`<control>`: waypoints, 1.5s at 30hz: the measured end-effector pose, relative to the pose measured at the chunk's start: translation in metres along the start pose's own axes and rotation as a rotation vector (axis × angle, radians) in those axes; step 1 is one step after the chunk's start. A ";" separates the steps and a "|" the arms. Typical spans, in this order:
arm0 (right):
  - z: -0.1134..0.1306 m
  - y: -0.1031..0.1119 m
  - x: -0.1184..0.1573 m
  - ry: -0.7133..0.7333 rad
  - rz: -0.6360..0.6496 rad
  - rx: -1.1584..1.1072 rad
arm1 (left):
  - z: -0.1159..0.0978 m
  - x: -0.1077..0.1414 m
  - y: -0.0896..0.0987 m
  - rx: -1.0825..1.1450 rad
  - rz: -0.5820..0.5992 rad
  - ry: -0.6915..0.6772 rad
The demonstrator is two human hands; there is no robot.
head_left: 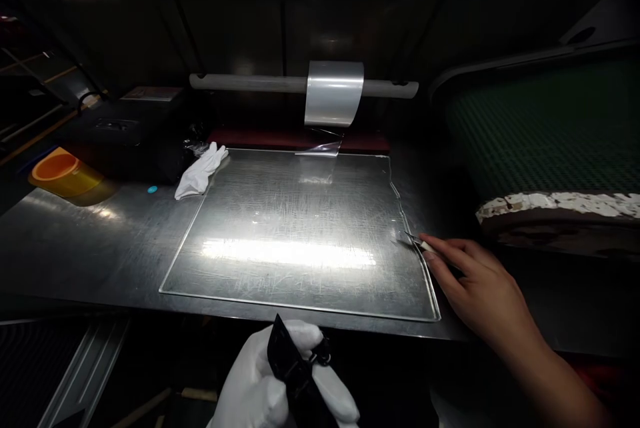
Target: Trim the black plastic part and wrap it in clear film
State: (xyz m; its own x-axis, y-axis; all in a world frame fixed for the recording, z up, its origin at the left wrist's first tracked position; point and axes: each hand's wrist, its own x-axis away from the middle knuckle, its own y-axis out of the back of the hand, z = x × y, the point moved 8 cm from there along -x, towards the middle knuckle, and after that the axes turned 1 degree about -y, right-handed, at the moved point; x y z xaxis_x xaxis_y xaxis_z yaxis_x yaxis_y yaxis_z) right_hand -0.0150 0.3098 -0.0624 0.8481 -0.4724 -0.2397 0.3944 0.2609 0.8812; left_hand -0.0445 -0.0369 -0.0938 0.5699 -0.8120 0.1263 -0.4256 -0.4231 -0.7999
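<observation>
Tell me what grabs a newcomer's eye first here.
The clear sheet at the middle of the metal table, with a bright glare across it. Behind it a roll of clear film hangs on a bar. At the bottom, the gloved left hand holds a small black part.

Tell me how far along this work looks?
Early, seemingly. Set out: clear sheet, film roll. In hand: gloved left hand grips a small black part; bare right hand touches tweezers at the sheet's edge. Film hangs unapplied.
</observation>
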 end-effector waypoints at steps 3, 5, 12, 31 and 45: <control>-0.007 0.001 -0.002 -0.059 -0.010 -0.004 | 0.012 0.002 0.016 -0.063 -0.009 0.110; -0.012 0.001 -0.004 -0.094 -0.018 0.005 | 0.014 0.000 0.019 -0.093 -0.040 0.125; 0.008 0.013 0.004 -0.031 -0.087 -0.004 | -0.002 -0.001 -0.011 -0.090 -0.029 -0.100; 0.175 -0.009 0.076 0.132 0.554 -1.102 | 0.001 -0.015 -0.015 -0.180 -0.010 0.152; 0.168 0.012 0.086 0.416 0.187 -0.919 | -0.006 -0.016 -0.038 -0.121 -0.060 0.233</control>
State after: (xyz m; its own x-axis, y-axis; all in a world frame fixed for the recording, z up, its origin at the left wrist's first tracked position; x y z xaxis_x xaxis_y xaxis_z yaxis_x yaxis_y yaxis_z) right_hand 0.0035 0.1306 -0.0042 0.9104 -0.0742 -0.4071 0.2134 0.9270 0.3084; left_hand -0.0414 -0.0103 -0.0615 0.4256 -0.8488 0.3137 -0.4850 -0.5066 -0.7128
